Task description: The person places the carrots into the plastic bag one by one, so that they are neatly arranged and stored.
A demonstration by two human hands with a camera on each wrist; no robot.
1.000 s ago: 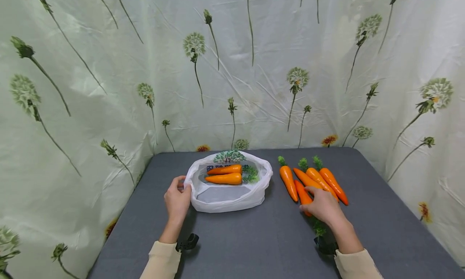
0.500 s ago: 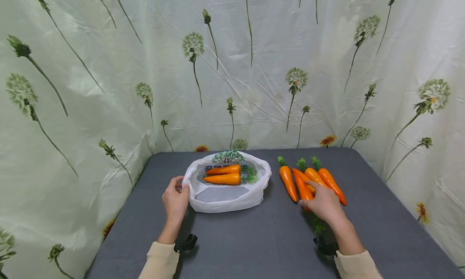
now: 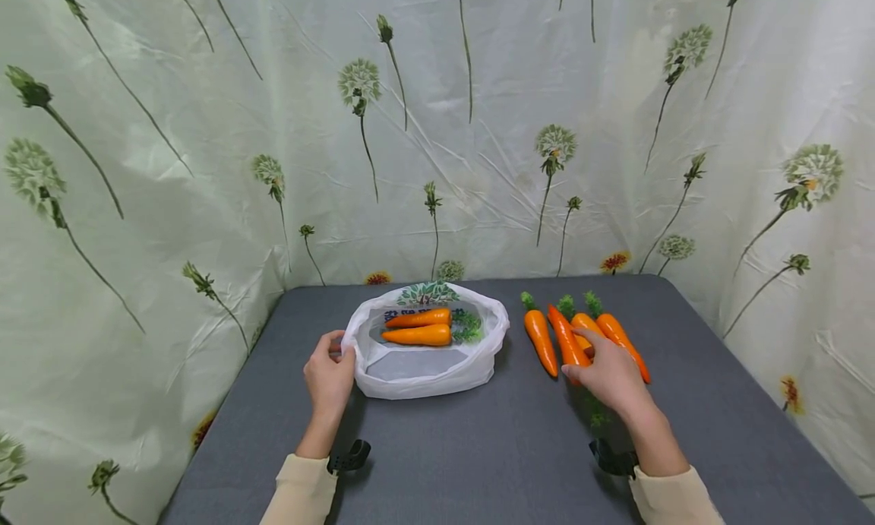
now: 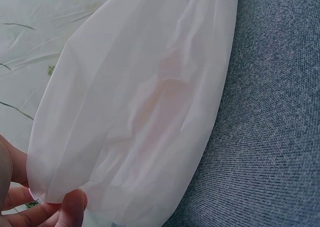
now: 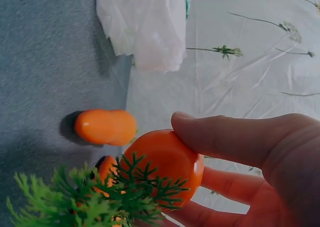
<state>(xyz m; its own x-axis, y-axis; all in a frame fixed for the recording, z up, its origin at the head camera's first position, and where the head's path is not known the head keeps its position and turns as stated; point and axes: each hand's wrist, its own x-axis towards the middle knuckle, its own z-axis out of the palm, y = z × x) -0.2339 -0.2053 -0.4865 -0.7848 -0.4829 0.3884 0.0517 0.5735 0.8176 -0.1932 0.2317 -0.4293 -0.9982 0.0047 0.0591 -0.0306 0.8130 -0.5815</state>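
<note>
My left hand (image 3: 330, 373) pinches the left rim of a white plastic bag (image 3: 427, 388); in the left wrist view, thumb and fingers meet on the thin film. Two orange carrots with green tops lie inside the bag, the nearer carrot (image 3: 418, 335) just below the other carrot (image 3: 420, 317). My right hand (image 3: 611, 373) grips a carrot (image 3: 566, 335) by its thick end, tip pointing away from me. In the right wrist view the held carrot (image 5: 165, 162) sits between thumb and fingers, its leafy top (image 5: 95, 197) hanging toward the camera.
One carrot (image 3: 541, 343) lies left of the held one on the dark grey table (image 3: 451, 464). Two more carrots, including the rightmost carrot (image 3: 625, 346), lie partly behind my right hand. A flowered curtain (image 3: 492, 168) stands behind the table's far edge.
My right hand has taken up the front carrot and raised it slightly, its tip moving away from me over the others. My left hand keeps its hold on the bag's rim.
</note>
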